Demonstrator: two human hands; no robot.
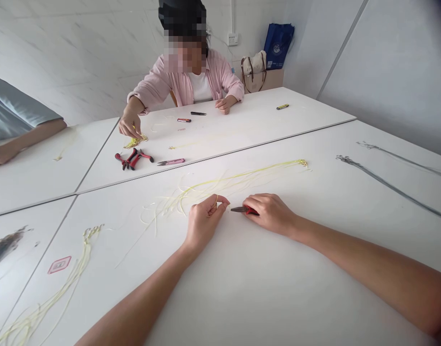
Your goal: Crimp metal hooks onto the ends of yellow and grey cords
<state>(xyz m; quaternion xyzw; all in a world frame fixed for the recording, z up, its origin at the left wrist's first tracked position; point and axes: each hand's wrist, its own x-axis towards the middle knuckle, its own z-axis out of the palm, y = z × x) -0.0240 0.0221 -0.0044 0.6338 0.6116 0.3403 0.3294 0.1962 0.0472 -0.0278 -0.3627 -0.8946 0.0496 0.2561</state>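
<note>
My left hand (203,218) is closed in a pinch on a thin pale-yellow cord, whose end shows just past the thumb and fingertip. In my right hand (273,211) is a pair of red-handled pliers (238,209), with the dark jaws pointing left at that cord end, a small gap away. Whether the jaws are parted is too small to tell. Behind both hands lies a loose bundle of yellow cords (242,174), its metal-tipped ends gathered at the right and its loose ends fanned out at the left.
More pale cords (72,274) lie front left beside a red-bordered label (59,265). Grey cords (382,185) stretch along the right. Across the table a person in a pink shirt (159,81) handles yellow pieces (136,139), near more pliers (134,158) and pink snips (171,162). Another person's arm (29,139) rests at left.
</note>
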